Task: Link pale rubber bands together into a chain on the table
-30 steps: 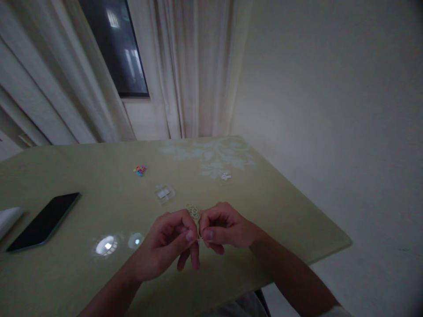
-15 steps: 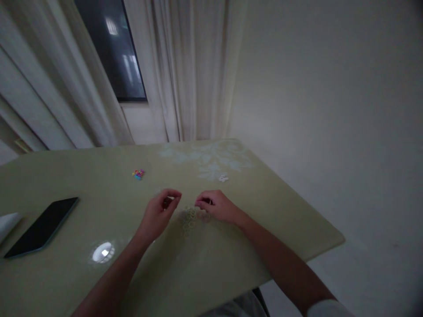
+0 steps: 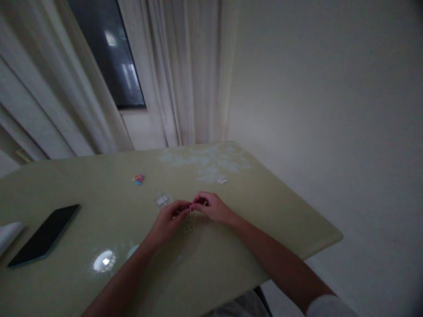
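My left hand [image 3: 167, 223] and my right hand [image 3: 215, 208] meet over the table, their thumbs and forefingers pinched together at the tips. A tiny whitish bit shows between the touching fingertips, too small to name. Another pale sliver peeks out within the curled fingers of my right hand. Just below the fingertips lies a loose cluster of thin pale rings [image 3: 191, 227], like small rubber bands, partly hidden by the hands. Beyond my left hand rests a clear plastic bag [image 3: 161, 199] with a white label.
A small heap of bright coloured pieces [image 3: 138, 179] lies farther back, and a few white pieces [image 3: 222, 180] sit beyond my right hand. On the left is a dark tablet [image 3: 44, 235] beside a white object [image 3: 9, 234]. The table's edge [image 3: 324, 247] runs along the right.
My left hand has moved right and slightly down, and the two hands' fingertips now meet. The clear bag behind my left hand has come into plain sight.
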Action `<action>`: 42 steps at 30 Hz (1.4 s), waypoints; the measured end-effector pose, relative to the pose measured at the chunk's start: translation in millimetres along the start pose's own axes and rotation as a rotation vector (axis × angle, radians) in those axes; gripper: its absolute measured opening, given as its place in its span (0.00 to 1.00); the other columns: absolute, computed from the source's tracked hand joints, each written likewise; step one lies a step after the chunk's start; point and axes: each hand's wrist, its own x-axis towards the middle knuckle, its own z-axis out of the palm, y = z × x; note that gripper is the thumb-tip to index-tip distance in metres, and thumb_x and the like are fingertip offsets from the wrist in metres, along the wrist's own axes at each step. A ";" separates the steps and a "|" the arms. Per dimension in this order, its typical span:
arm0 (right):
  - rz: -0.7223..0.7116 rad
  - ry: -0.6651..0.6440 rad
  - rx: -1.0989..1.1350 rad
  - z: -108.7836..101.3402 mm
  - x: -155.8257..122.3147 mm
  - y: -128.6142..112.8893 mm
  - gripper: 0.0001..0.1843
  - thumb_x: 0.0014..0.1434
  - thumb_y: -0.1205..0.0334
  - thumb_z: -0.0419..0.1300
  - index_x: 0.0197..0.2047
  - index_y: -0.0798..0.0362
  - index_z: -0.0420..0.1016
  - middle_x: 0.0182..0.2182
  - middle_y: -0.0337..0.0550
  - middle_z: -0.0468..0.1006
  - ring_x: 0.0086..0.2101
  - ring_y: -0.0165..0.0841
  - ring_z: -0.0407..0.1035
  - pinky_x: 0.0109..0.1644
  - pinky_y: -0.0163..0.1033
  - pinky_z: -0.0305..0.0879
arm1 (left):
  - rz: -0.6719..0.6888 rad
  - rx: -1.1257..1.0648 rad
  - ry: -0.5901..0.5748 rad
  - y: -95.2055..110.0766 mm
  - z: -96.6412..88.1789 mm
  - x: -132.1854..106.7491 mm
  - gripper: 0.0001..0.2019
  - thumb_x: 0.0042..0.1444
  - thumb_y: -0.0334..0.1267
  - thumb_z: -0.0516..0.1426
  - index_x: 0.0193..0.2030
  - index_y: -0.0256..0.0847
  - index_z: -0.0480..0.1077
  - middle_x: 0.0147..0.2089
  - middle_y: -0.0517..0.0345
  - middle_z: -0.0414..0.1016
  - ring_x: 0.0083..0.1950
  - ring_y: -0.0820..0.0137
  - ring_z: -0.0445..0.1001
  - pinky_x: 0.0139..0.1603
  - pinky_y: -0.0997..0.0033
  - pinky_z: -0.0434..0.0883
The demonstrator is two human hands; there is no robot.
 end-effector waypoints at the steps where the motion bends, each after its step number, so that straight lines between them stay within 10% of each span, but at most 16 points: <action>1: 0.000 0.002 0.028 1.6 0.3 -0.3 0.10 0.61 0.57 0.69 0.38 0.57 0.80 0.30 0.39 0.77 0.31 0.29 0.67 0.35 0.33 0.62 | -0.004 -0.035 0.015 1.6 0.4 0.2 0.16 0.62 0.49 0.61 0.46 0.39 0.80 0.44 0.48 0.86 0.45 0.58 0.82 0.48 0.60 0.77; 11: 0.014 0.068 0.077 7.2 -3.1 -5.4 0.18 0.57 0.49 0.72 0.37 0.57 0.79 0.27 0.37 0.74 0.28 0.28 0.65 0.33 0.33 0.62 | -0.079 -0.152 0.043 9.0 0.6 -3.3 0.20 0.58 0.54 0.66 0.44 0.39 0.79 0.41 0.48 0.85 0.41 0.60 0.83 0.43 0.63 0.78; 28: -0.191 0.200 -0.078 10.6 -12.3 -22.2 0.05 0.57 0.64 0.70 0.35 0.55 0.79 0.29 0.39 0.78 0.29 0.29 0.70 0.33 0.33 0.64 | -0.086 -0.201 0.038 17.8 -9.3 -2.5 0.15 0.53 0.47 0.69 0.45 0.42 0.85 0.43 0.50 0.88 0.44 0.58 0.85 0.49 0.60 0.80; 42: -0.167 0.046 -0.124 6.0 -13.4 -22.0 0.08 0.59 0.65 0.68 0.44 0.53 0.82 0.35 0.40 0.83 0.32 0.30 0.75 0.35 0.32 0.67 | 0.031 -0.092 0.092 7.0 -9.5 0.4 0.14 0.58 0.50 0.65 0.38 0.41 0.80 0.35 0.54 0.84 0.37 0.64 0.82 0.39 0.69 0.78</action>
